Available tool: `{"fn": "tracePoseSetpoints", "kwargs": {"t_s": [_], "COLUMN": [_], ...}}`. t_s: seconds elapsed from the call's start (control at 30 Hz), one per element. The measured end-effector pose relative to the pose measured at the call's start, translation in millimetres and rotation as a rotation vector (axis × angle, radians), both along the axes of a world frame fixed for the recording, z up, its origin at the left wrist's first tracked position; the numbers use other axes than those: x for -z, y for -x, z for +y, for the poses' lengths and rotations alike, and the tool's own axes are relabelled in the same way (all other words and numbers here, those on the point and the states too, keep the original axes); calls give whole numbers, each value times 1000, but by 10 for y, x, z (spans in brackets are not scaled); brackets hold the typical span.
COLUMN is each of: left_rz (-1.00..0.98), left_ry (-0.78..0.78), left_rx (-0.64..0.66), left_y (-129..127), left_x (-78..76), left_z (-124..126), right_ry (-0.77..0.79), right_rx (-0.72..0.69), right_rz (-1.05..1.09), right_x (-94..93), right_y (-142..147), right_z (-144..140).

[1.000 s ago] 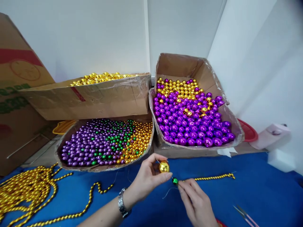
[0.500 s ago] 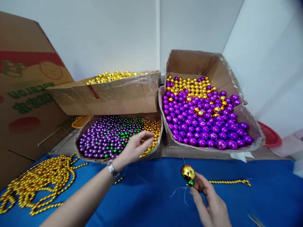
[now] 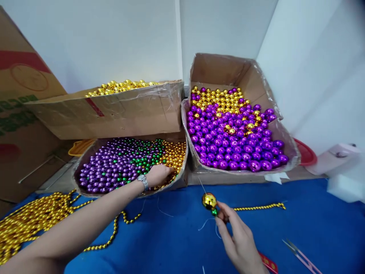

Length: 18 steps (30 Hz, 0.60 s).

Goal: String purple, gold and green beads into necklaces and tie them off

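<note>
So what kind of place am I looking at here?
Likely a small craft or assembly workbench for beaded garlands. Open cardboard boxes hold loose purple, gold and green beads, a finished gold bead string lies on the blue table cover, and scissors sit nearby.

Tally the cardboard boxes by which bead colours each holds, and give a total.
Gold only: 1, the upper left box
Purple, green and gold: 1, the lower left box
Purple and gold: 1, the right box
Total: 3
</note>
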<state>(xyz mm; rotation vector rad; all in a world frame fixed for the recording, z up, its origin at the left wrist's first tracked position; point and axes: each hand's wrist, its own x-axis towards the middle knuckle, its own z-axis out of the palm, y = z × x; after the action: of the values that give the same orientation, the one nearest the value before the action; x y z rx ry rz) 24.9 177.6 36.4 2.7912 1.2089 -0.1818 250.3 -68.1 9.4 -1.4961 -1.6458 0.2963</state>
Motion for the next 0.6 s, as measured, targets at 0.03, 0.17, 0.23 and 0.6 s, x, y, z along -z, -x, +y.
{"fn": "tracePoseSetpoints", "kwargs": {"t_s": [0.03, 0.17, 0.23, 0.6], "left_rz": [8, 2, -24, -142], "left_ry": [-8, -25, -35, 53], "left_rx": [5, 7, -20, -66], "left_y": [-6, -21, -3, 331], "left_x": [2, -7, -39, -440], "left_z": [4, 5, 32, 190], "right_ry": [13, 19, -10, -40], "right_rx": [-4, -17, -11, 5], "right_rz": [10, 13, -4, -96], "right_x": [-3, -21, -30, 43], "right_y": [10, 29, 10, -43], "right_z": [3, 7, 0, -7]}}
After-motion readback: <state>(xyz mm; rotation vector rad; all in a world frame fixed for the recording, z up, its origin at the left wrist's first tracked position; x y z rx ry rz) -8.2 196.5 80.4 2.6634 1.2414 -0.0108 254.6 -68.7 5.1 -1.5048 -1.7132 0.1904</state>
